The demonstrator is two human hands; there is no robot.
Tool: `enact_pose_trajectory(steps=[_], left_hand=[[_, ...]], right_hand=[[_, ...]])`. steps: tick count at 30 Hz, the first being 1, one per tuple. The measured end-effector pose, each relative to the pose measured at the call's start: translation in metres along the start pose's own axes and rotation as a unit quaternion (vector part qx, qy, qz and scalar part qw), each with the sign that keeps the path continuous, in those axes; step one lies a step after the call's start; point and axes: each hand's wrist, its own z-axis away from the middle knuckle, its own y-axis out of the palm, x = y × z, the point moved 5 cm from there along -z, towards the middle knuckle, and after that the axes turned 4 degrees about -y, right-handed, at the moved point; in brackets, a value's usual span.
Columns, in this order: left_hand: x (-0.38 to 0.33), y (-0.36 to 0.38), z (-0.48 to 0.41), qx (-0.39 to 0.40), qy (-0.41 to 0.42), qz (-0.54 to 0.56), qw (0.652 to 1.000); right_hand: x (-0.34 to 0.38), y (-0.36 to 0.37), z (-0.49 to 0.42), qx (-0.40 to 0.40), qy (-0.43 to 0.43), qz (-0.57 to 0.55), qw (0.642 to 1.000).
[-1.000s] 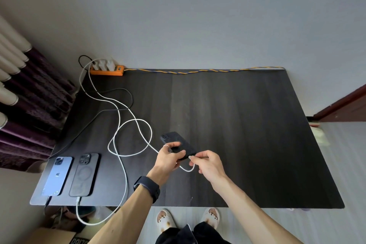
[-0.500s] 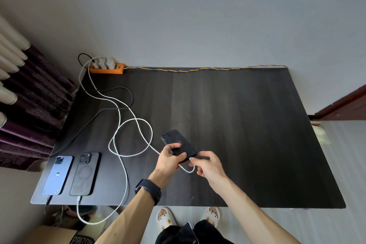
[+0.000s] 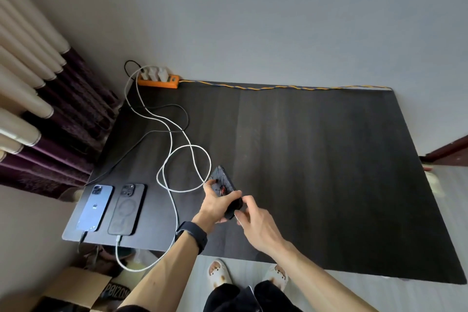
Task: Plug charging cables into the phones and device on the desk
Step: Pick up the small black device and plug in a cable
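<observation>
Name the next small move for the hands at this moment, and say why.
Probably push the white cable end held by the right hand into the bottom edge of the dark phone, which the left hand holds tilted off the desk. Whether the plug has seated is hidden by fingers.

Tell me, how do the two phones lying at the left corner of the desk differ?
The blue phone has a bare, glossy back; the dark phone beside it is grey-black, with a ring pattern showing on its back. The blue phone lies nearer the desk's left edge. A dark cable runs from the blue phone's bottom, while a white cable plugs into the dark phone. Both lie face down, side by side, cameras pointing away from the person.
</observation>
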Motion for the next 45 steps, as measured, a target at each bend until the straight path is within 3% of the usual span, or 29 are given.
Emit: enact_pose_trajectory(steps=[4, 7, 11, 15, 25, 38, 45], left_hand=[[0.005, -0.023, 0.001, -0.051, -0.004, -0.069, 0.996], [0.012, -0.045, -0.002, -0.087, 0.017, -0.124, 0.988], [0.03, -0.067, -0.015, -0.113, 0.008, -0.195, 0.974], [0.043, -0.064, -0.021, -0.107, -0.013, -0.273, 0.956], [0.061, -0.06, -0.059, -0.129, 0.024, -0.522, 0.843], [0.085, -0.075, -0.065, -0.169, 0.08, -0.493, 0.85], [0.088, -0.077, -0.061, -0.19, 0.049, -0.482, 0.854]], right_hand=[[0.006, 0.021, 0.001, 0.125, 0.025, 0.017, 0.992], [0.0, 0.034, 0.001, 0.22, 0.035, 0.137, 0.965], [-0.013, 0.03, -0.012, 0.15, 0.028, 0.302, 0.941], [-0.018, 0.034, -0.03, 0.085, 0.012, 0.362, 0.928], [-0.041, 0.079, -0.041, 0.146, -0.009, 0.327, 0.934], [-0.058, 0.076, -0.03, 0.151, 0.024, 0.272, 0.95], [-0.084, 0.061, -0.004, 0.123, 0.056, 0.264, 0.955]])
